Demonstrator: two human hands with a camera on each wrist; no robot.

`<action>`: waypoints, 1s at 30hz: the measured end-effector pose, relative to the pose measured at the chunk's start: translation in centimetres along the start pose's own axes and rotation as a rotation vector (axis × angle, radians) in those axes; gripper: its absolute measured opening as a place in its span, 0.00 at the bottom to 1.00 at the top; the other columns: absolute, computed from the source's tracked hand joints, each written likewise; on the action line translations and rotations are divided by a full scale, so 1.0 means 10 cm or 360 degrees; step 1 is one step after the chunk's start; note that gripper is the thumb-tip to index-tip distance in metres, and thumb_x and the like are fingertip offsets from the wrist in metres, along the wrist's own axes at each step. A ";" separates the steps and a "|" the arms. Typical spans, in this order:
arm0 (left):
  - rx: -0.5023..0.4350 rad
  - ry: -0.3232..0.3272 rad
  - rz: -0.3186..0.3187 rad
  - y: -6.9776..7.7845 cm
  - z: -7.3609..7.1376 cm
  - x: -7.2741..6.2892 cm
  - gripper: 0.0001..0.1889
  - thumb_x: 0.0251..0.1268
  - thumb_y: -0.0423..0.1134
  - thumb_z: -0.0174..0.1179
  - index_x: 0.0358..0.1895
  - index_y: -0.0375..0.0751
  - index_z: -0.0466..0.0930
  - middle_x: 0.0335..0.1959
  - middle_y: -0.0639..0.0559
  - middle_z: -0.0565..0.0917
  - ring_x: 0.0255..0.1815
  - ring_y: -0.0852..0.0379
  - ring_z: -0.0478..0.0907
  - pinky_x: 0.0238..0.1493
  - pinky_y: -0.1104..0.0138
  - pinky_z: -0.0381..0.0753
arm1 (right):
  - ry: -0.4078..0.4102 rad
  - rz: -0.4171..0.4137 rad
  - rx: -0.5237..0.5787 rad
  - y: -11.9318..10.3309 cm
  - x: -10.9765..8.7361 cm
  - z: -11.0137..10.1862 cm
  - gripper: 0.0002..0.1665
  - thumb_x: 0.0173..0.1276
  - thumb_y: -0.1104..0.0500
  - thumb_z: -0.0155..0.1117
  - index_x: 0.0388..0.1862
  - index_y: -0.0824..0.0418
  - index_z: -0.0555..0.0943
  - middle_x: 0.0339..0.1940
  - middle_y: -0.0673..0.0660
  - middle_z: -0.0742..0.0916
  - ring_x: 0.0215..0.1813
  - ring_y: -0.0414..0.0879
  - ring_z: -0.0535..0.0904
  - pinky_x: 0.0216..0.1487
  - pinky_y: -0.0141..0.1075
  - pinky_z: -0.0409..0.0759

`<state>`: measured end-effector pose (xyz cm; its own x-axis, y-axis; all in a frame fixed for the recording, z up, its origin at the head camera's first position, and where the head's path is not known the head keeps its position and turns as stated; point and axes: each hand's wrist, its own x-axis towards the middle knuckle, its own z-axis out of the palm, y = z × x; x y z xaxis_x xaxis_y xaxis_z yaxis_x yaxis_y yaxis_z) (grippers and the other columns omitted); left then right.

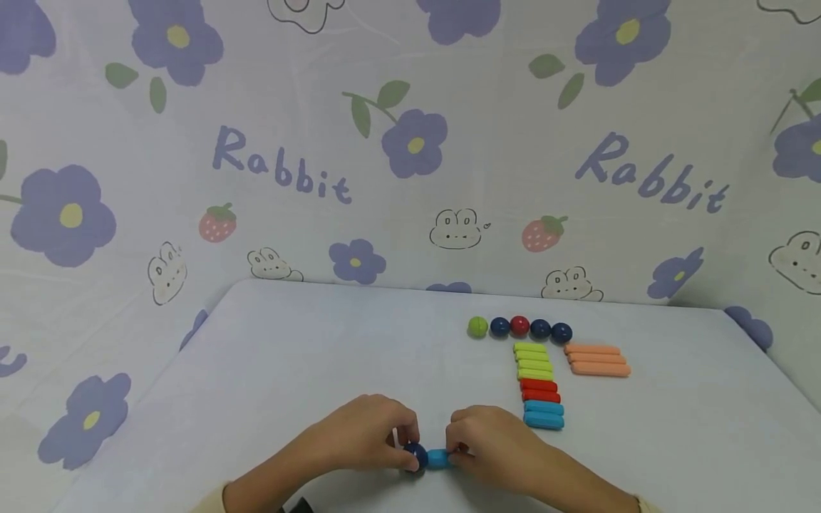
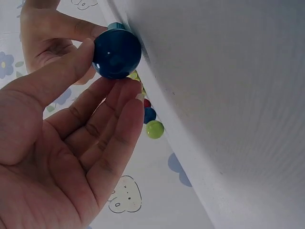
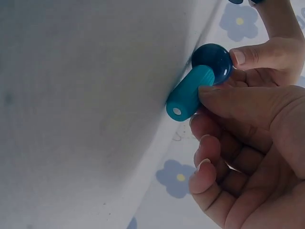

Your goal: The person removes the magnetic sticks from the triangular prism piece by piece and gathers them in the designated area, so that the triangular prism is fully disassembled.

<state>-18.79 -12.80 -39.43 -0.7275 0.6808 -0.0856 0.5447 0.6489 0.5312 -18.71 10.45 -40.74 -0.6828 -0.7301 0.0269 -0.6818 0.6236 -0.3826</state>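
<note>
Near the front of the table, my left hand pinches a glossy dark blue ball between thumb and fingertips. My right hand pinches a light blue rod with thumb and forefinger. One end of the rod meets the ball, and its other end shows a pale round spot in the right wrist view. Rod and ball lie in line, left to right, low at the white tabletop. The fingers of my right hand cover part of the rod in the head view.
Right of centre at the back, a row holds a green ball, a red ball and several dark blue balls. Before them lie yellow-green rods, red rods, light blue rods and orange rods. A patterned cloth hangs behind.
</note>
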 end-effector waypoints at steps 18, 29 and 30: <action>-0.0024 -0.0008 -0.0028 0.02 0.01 -0.01 0.07 0.57 0.43 0.75 0.34 0.51 0.85 0.30 0.68 0.81 0.30 0.71 0.76 0.36 0.72 0.76 | -0.0191 0.0339 0.0125 0.32 -0.41 -0.27 0.14 0.61 0.65 0.73 0.20 0.50 0.81 0.17 0.42 0.76 0.25 0.37 0.70 0.27 0.31 0.71; -0.0040 -0.0010 -0.0027 0.01 0.02 -0.01 0.07 0.57 0.43 0.75 0.35 0.51 0.85 0.31 0.68 0.82 0.30 0.72 0.76 0.36 0.72 0.76 | -0.0094 0.0444 -0.0216 0.66 -0.71 -0.45 0.19 0.58 0.64 0.76 0.18 0.49 0.76 0.16 0.42 0.72 0.25 0.38 0.68 0.27 0.32 0.69; -0.0038 -0.0009 -0.0021 0.01 0.02 0.00 0.07 0.57 0.43 0.75 0.35 0.51 0.85 0.32 0.68 0.82 0.30 0.72 0.76 0.36 0.72 0.76 | -0.0086 0.0425 -0.0233 0.68 -0.72 -0.46 0.19 0.58 0.65 0.76 0.18 0.49 0.76 0.16 0.42 0.72 0.25 0.38 0.68 0.26 0.31 0.69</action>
<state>-18.59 -12.67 -39.57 -0.7322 0.6740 -0.0975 0.5248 0.6497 0.5499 -19.63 21.19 -39.30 -0.8307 -0.5462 -0.1077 -0.5131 0.8263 -0.2324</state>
